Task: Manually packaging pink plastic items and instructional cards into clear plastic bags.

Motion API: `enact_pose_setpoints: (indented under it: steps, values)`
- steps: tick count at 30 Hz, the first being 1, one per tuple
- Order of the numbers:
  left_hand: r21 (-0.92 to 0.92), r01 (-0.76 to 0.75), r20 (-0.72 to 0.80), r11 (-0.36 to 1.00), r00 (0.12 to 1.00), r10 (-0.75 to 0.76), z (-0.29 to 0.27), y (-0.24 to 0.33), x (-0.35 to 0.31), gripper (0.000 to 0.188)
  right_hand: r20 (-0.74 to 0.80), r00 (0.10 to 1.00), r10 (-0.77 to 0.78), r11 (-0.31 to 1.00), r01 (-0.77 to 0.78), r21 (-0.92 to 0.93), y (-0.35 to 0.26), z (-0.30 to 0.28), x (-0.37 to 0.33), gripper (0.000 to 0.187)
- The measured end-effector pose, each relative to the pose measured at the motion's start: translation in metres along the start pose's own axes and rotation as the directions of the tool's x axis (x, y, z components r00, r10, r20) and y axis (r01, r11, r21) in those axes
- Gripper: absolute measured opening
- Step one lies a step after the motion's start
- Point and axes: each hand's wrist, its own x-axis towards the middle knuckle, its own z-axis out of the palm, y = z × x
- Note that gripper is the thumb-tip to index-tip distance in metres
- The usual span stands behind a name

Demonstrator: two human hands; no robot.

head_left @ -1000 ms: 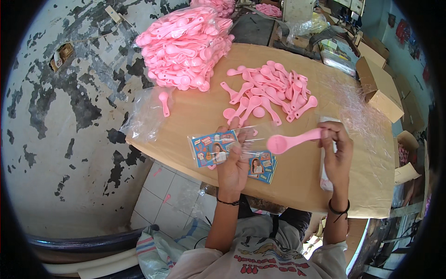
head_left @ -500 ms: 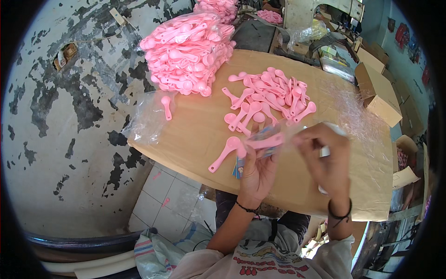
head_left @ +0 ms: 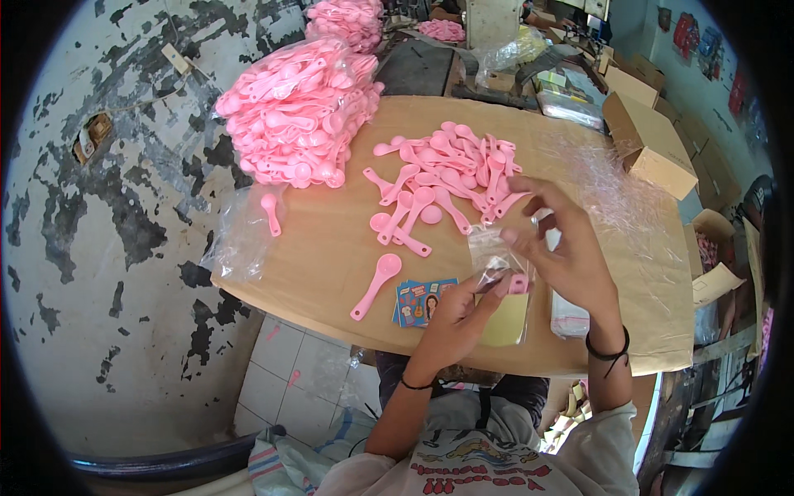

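Observation:
My left hand [head_left: 463,316] is closed on a clear plastic bag [head_left: 490,241], pinching it between thumb and fingers. The end of a pink measuring spoon [head_left: 518,283] shows at the fingertips; most of that spoon is hidden. A pale yellow card [head_left: 506,321] shows at the lower part of the bag. Over the bag's upper right, my right hand [head_left: 571,248] has its fingers curved and apart, with nothing seen in them. Whether its thumb touches the bag, I cannot tell. Just beyond lies a loose pile of pink measuring spoons [head_left: 451,165].
A single spoon [head_left: 376,285] and colourful printed cards [head_left: 422,302] lie left of my hands. A stack of clear bags [head_left: 570,319] sits under my right wrist. Large bagged spoon bundles [head_left: 298,116] stand far left; an open cardboard box [head_left: 649,153] is at the right.
My left hand has lowered and moved slightly right with the bag, uncovering the printed cards. My right hand has moved from beside the bag to over its upper part, fingers spreading. The whole view has shifted.

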Motion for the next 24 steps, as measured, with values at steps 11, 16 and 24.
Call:
enact_pose_setpoints:
  steps: [11,16,24]
  values:
    - [0.021,-0.013,-0.161,1.000,0.987,0.016,0.004,0.008,0.006,0.032,0.029,0.985,-0.169,0.976,0.171,-0.135,0.012,-0.005,-0.012,0.014]
    - [0.155,-0.050,-0.146,0.987,0.987,0.073,0.012,0.022,0.005,0.032,0.251,0.926,-0.281,0.918,0.336,-0.212,0.005,-0.016,-0.010,0.015]
    - [0.463,-0.081,-0.039,0.883,0.993,0.111,0.007,0.034,0.006,0.026,0.382,0.871,-0.310,0.868,0.423,-0.261,0.012,-0.023,-0.012,0.013]
